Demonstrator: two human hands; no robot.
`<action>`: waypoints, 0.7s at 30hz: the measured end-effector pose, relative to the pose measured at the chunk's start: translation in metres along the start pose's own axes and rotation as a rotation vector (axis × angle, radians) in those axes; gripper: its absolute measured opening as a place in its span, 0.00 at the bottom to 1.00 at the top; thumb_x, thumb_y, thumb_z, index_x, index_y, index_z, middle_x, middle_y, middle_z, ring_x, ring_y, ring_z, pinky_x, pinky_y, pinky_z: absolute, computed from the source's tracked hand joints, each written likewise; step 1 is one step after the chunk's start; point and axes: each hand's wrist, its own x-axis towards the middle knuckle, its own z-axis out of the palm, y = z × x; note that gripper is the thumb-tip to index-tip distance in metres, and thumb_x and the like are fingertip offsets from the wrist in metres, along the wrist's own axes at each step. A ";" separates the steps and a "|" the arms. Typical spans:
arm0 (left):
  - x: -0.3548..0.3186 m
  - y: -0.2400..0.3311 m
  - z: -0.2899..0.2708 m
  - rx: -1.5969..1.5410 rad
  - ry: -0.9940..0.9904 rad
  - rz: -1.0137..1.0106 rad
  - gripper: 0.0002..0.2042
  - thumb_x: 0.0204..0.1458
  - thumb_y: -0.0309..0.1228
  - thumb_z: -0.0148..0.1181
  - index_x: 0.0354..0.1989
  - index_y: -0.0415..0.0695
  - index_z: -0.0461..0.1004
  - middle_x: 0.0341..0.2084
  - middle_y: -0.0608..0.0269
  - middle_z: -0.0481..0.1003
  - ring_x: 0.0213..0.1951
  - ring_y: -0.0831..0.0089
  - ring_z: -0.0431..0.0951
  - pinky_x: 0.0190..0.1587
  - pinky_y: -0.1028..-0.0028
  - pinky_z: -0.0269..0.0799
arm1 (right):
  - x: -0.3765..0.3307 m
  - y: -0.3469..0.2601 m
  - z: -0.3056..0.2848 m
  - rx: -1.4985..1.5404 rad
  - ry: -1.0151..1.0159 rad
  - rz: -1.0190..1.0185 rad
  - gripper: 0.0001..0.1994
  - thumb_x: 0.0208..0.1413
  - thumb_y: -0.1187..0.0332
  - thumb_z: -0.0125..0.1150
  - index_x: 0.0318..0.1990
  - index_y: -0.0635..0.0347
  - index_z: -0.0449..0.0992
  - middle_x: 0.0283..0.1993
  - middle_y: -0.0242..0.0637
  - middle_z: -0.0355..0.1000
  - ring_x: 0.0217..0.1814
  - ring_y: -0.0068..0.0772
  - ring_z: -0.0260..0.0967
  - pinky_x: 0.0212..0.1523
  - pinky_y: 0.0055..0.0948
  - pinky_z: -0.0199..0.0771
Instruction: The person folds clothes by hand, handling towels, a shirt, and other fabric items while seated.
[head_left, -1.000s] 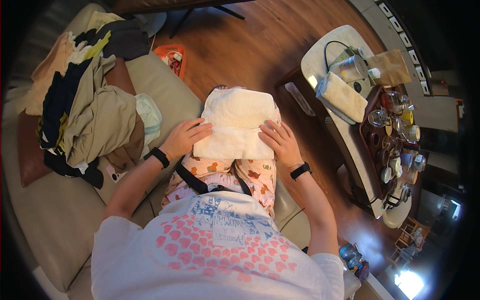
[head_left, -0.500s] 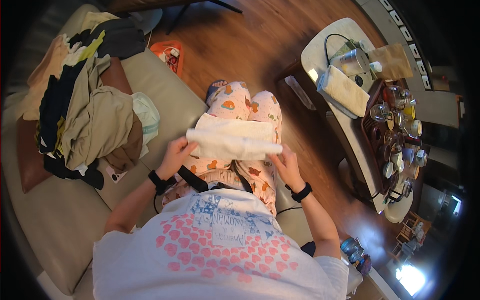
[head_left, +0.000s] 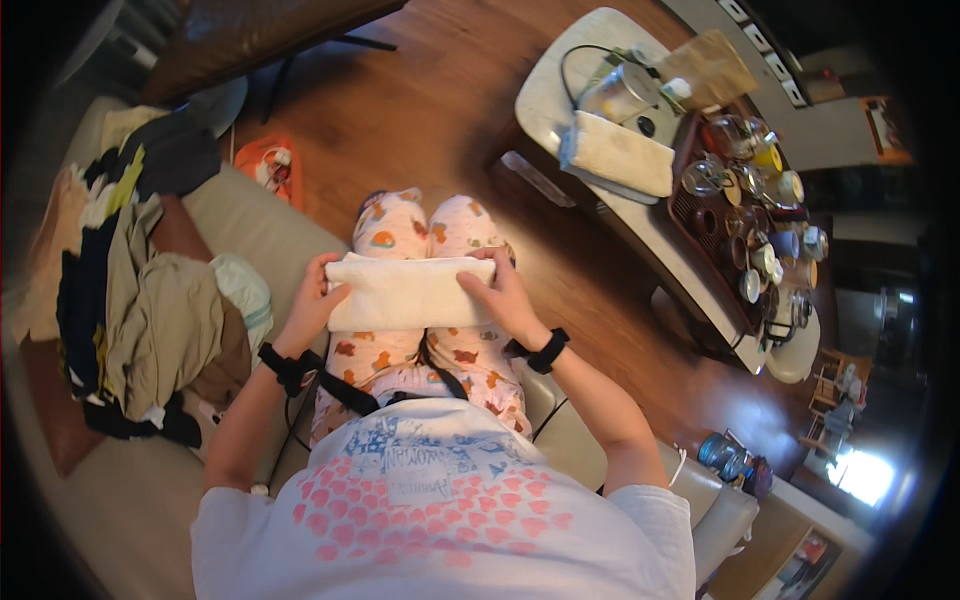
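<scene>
Across my thighs lies a white folded cloth (head_left: 408,292), a wide flat strip that looks like a small towel. My left hand (head_left: 318,303) grips its left end, thumb on top and fingers behind the upper edge. On the right end, my right hand (head_left: 502,293) holds the cloth the same way, its thumb pressed on the upper face. The patterned trousers (head_left: 385,352) on my legs show above and below the strip. What the cloth's underside looks like is hidden.
A heap of clothes (head_left: 165,310) covers the sofa (head_left: 285,215) on my left. An orange basket (head_left: 270,168) stands on the floor beyond it. At the right, a table (head_left: 545,85) carries a folded cream towel (head_left: 625,155), a metal kettle (head_left: 622,92) and a tea tray (head_left: 690,215) crowded with cups.
The cloth's lower layer, which lay spread toward my knees, is now folded into a single strip. My hands have come closer together. The whole view has shifted and turned slightly.
</scene>
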 end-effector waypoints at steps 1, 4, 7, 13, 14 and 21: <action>0.008 0.008 0.003 0.002 -0.023 0.008 0.24 0.52 0.19 0.57 0.57 0.40 0.56 0.45 0.58 0.69 0.45 0.75 0.73 0.46 0.77 0.72 | 0.001 -0.005 -0.003 0.009 0.004 0.074 0.24 0.50 0.54 0.65 0.48 0.61 0.67 0.36 0.45 0.74 0.35 0.37 0.71 0.43 0.35 0.70; 0.037 0.038 0.024 0.051 -0.093 0.082 0.23 0.52 0.18 0.55 0.56 0.40 0.57 0.47 0.58 0.69 0.48 0.75 0.72 0.48 0.77 0.70 | 0.020 0.015 -0.029 0.111 0.117 -0.018 0.22 0.50 0.59 0.67 0.47 0.61 0.67 0.39 0.43 0.73 0.38 0.34 0.71 0.42 0.33 0.70; 0.075 0.082 0.077 0.085 -0.176 0.179 0.22 0.52 0.19 0.57 0.54 0.40 0.59 0.47 0.56 0.70 0.47 0.74 0.73 0.45 0.76 0.72 | 0.036 -0.012 -0.085 0.157 0.217 0.000 0.19 0.52 0.63 0.66 0.46 0.61 0.68 0.39 0.34 0.71 0.40 0.22 0.67 0.41 0.24 0.70; 0.206 0.087 0.190 0.244 -0.218 0.266 0.19 0.55 0.23 0.57 0.53 0.39 0.59 0.42 0.56 0.72 0.42 0.75 0.74 0.43 0.76 0.71 | 0.087 -0.020 -0.221 -0.096 0.513 -0.053 0.20 0.55 0.63 0.63 0.50 0.63 0.67 0.40 0.37 0.71 0.40 0.26 0.67 0.43 0.25 0.70; 0.218 0.093 0.215 0.301 -0.206 0.277 0.18 0.54 0.24 0.58 0.51 0.39 0.61 0.39 0.57 0.74 0.39 0.74 0.75 0.41 0.75 0.72 | 0.094 -0.014 -0.245 -0.154 0.560 -0.010 0.20 0.55 0.63 0.63 0.50 0.64 0.67 0.40 0.38 0.72 0.40 0.27 0.68 0.43 0.26 0.70; 0.299 0.093 0.314 0.360 -0.101 0.316 0.18 0.51 0.29 0.62 0.47 0.40 0.63 0.34 0.52 0.75 0.35 0.65 0.77 0.38 0.68 0.73 | 0.151 0.003 -0.321 -0.444 0.743 0.003 0.22 0.54 0.59 0.61 0.52 0.62 0.66 0.44 0.53 0.74 0.47 0.51 0.72 0.48 0.39 0.69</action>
